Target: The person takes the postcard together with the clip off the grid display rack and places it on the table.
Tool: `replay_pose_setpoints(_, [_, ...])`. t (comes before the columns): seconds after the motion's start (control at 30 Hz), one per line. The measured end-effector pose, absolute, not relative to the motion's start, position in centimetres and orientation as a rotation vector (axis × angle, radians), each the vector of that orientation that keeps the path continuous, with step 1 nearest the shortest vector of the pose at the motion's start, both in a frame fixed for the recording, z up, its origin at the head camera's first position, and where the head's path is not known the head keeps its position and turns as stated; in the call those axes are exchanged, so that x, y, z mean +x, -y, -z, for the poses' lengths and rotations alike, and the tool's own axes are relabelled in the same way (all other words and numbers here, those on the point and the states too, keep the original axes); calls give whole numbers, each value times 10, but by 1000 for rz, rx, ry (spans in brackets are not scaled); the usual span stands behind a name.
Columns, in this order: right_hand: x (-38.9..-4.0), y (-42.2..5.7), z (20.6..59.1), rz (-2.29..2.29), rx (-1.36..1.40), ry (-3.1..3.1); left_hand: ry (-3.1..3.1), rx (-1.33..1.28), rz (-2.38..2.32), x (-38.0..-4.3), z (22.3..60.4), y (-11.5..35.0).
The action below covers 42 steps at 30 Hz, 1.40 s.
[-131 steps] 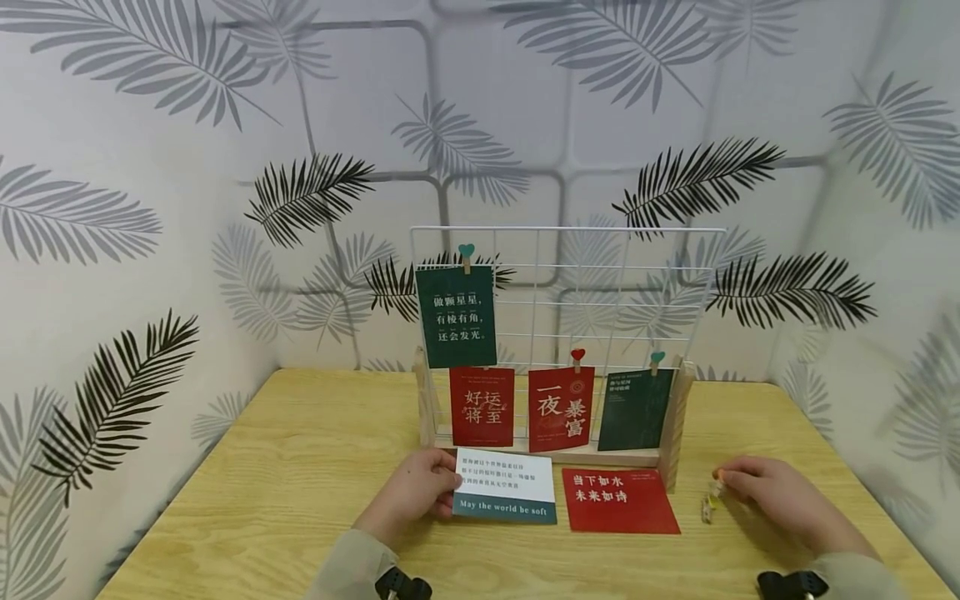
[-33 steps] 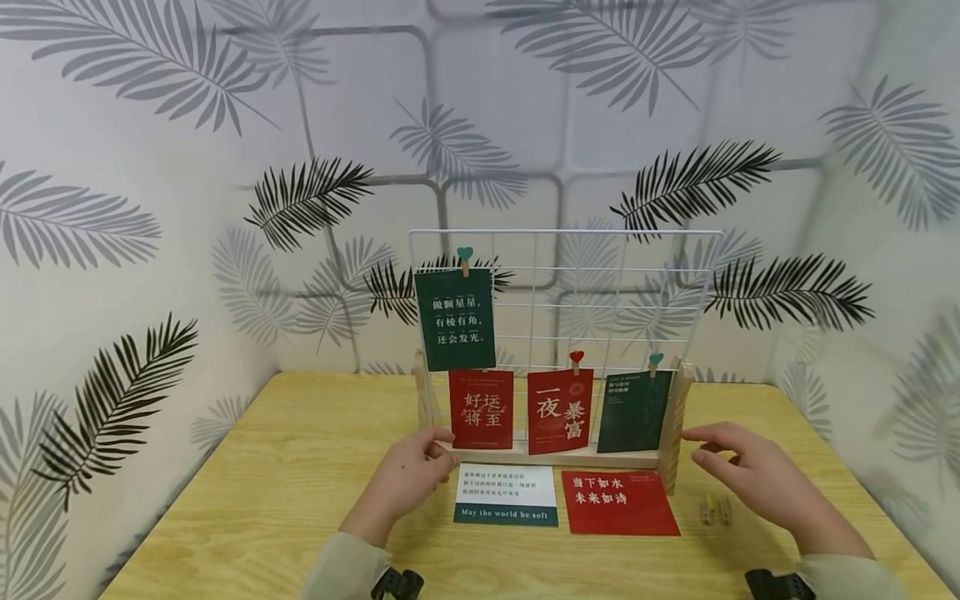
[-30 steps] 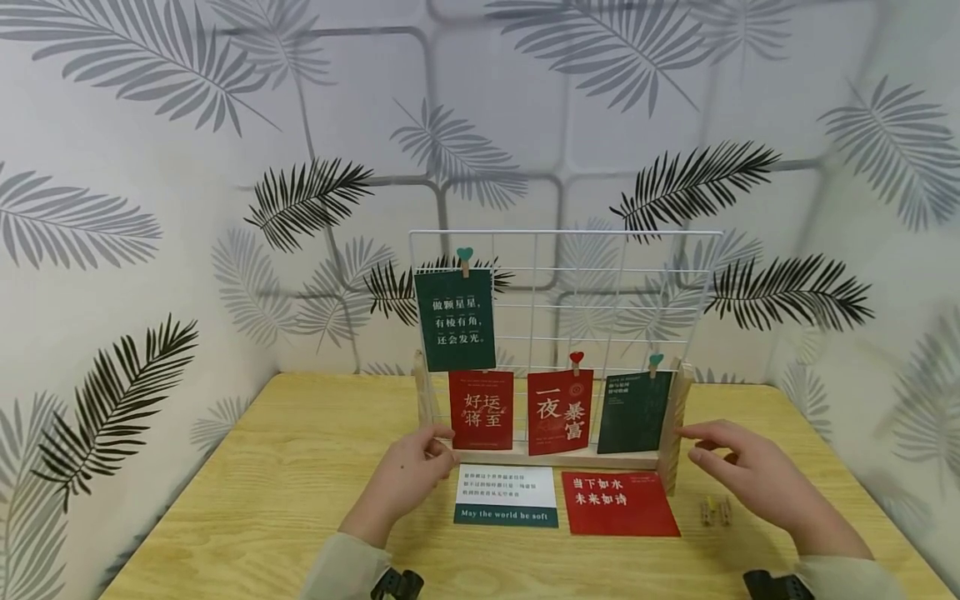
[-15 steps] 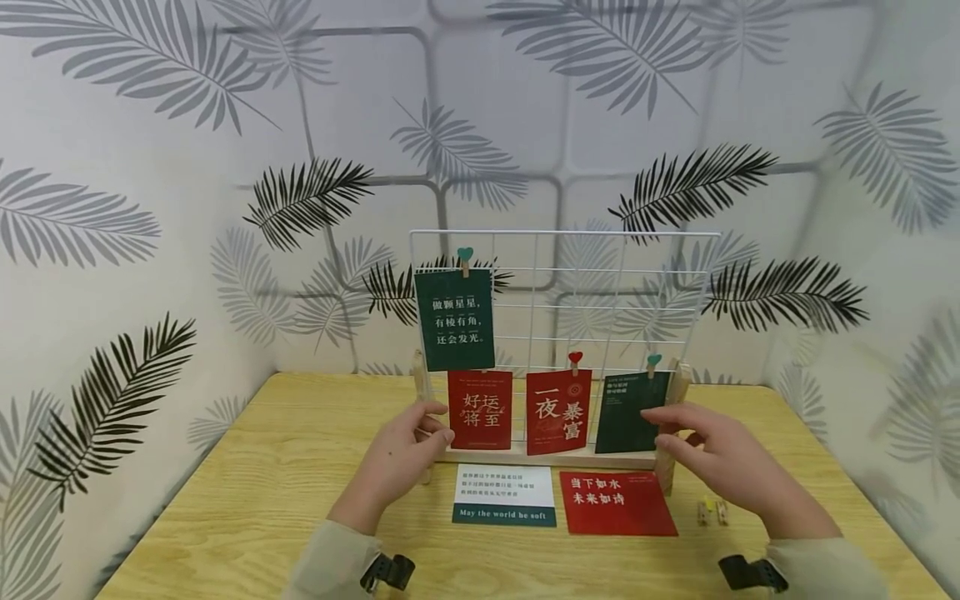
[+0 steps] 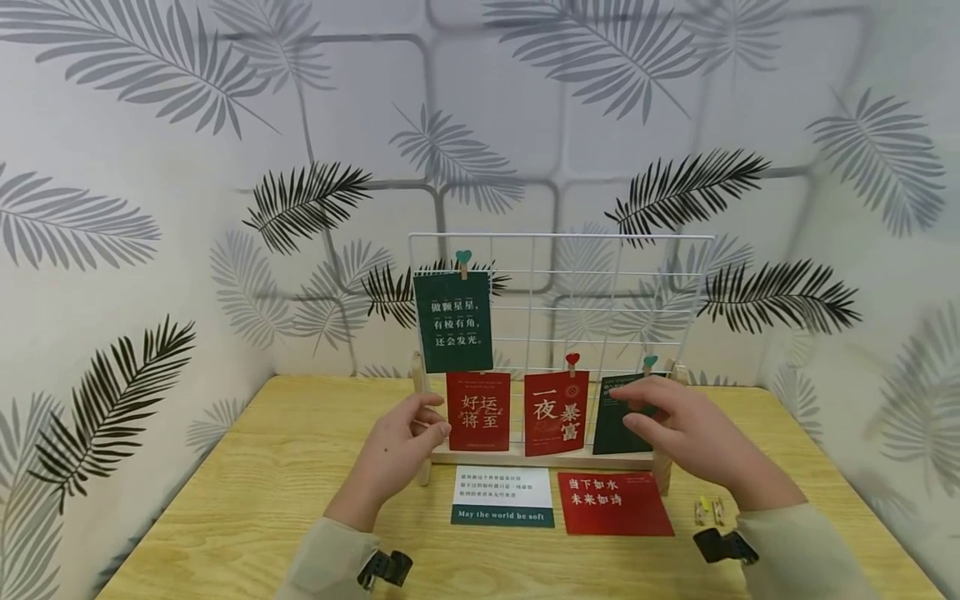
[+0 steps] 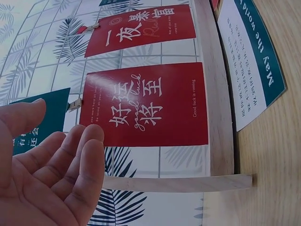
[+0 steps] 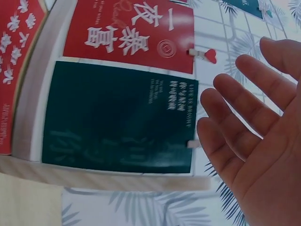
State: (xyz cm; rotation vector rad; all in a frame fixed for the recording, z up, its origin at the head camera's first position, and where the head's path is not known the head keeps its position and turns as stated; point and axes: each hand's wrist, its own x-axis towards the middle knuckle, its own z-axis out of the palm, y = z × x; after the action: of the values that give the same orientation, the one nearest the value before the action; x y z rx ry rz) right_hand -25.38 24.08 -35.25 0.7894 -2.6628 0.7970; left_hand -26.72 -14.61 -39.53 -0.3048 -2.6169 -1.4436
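Note:
My left hand [image 5: 390, 454], fingers relaxed and holding nothing, is beside the red "good luck" card [image 6: 146, 106] at the lower left of a white wire grid rack [image 5: 600, 237]. In front of the dark green card [image 7: 117, 117] at the rack's lower right, my right hand [image 5: 693, 433] hovers with loose fingers, covering part of that card in the head view. The right wrist view shows a gap between its fingers and the card. Between these two cards hangs another red card [image 5: 555, 414] under a red heart clothespin [image 5: 573, 362]. A green card [image 5: 453, 325] hangs upper left from a teal heart clothespin [image 5: 463, 260].
On the wooden table [image 5: 247, 483], a white and teal card [image 5: 502, 497] and a red card [image 5: 615, 504] lie before the rack. Small clothespins [image 5: 708, 511] lie right of them. The rack has a wooden base [image 5: 480, 457]; a leaf-patterned wall stands behind.
The right hand has left the small clothespins on the table and moved up and left before the green card. My left hand has let go of the white card and risen beside the rack.

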Motion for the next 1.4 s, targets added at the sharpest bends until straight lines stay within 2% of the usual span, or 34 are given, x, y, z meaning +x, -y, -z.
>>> replay_pose_setpoints(1.4, [-284, -186, 256, -512, 1014, 2470, 2491, -302, 1386, -276, 351, 154])
